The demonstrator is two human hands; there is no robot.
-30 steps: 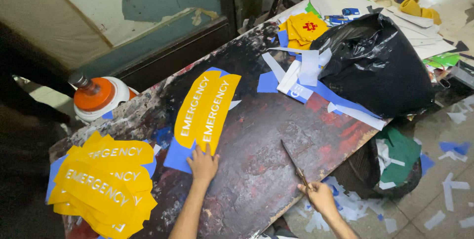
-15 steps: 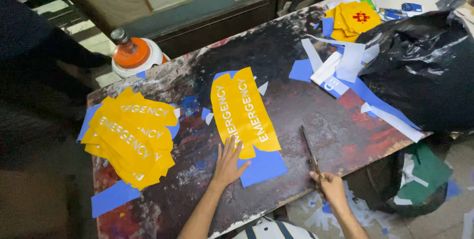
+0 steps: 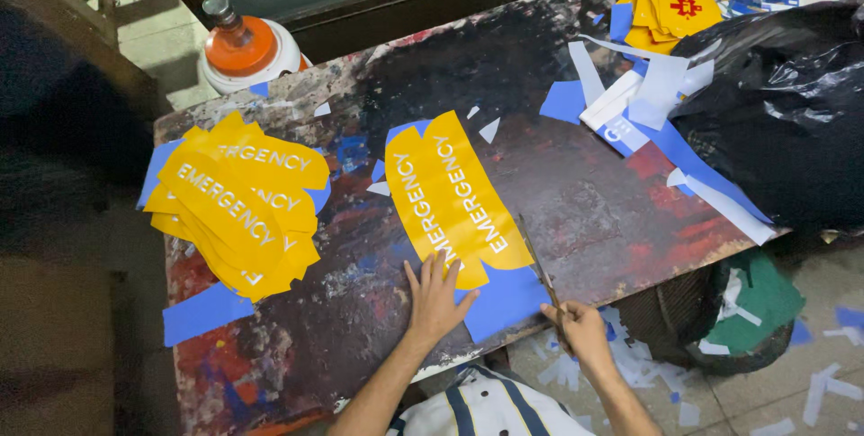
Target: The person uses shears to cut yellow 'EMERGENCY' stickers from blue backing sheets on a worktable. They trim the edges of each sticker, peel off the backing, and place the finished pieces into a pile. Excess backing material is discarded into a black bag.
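My left hand (image 3: 436, 296) lies flat, fingers spread, on the near end of a yellow sticker sheet with white lettering (image 3: 452, 195) that lies on blue backing paper (image 3: 504, 299). My right hand (image 3: 580, 332) grips a long thin blade (image 3: 536, 260) at the table's near edge, its tip resting along the sheet's right edge. The sheet lies on a dark, paint-stained table (image 3: 576, 184).
A pile of several yellow lettered stickers (image 3: 238, 202) lies at the table's left. An orange-capped white container (image 3: 241, 47) stands beyond the far left corner. Blue and white paper offcuts (image 3: 630, 103), small yellow stickers (image 3: 670, 8) and a black plastic bag (image 3: 792, 112) fill the right side. Scraps litter the floor (image 3: 810, 373).
The camera view has shifted and come closer. Both hands stay at the sheet's near end; the blade tip now lies nearer the yellow sheet's right edge.
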